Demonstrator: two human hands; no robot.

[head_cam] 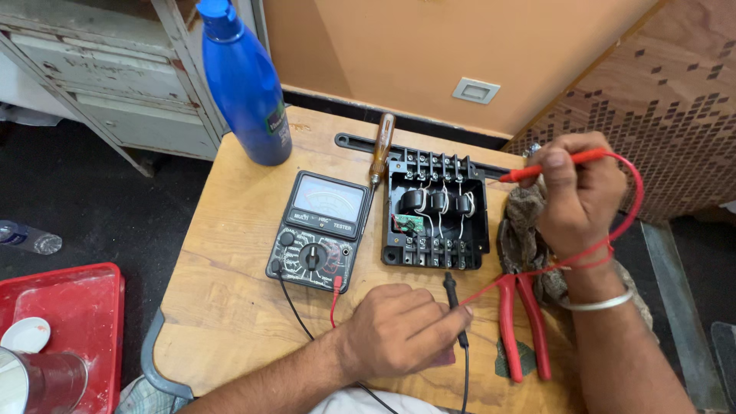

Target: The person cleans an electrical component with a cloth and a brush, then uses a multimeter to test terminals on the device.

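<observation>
Working at small wooden desk (pixel 230 307), pale top, rounded corners; dark floor around, orange wall (pixel 429 46) at 12 o'clock with grey wall plate (pixel 475 90), patterned brown panel (pixel 659 92) at 2 o'clock, worn white cabinet (pixel 100 69) at 10 o'clock.

Blue bottle (pixel 245 84), capped, standing at 11 o'clock on desk. Red tray (pixel 84 307) at 8 o'clock on floor, holding metal cup (pixel 38 379) and small white lid (pixel 23 335).

Analog multimeter (pixel 318 230) at desk centre. Open black terminal box (pixel 435 211) just right of it: three dark coils, white wires, small green board inside. Wooden-handled screwdriver (pixel 381 149) at its 11 o'clock.

Left hand (pixel 402 330) closed, pinching black probe (pixel 454 303), tip toward box's lower edge. Right hand (pixel 579 195) closed around red probe (pixel 548 167), tip near box's upper right corner; red lead looped over wrist. Red-handled pliers (pixel 521 322) and rag (pixel 525 226) at 4 o'clock.
</observation>
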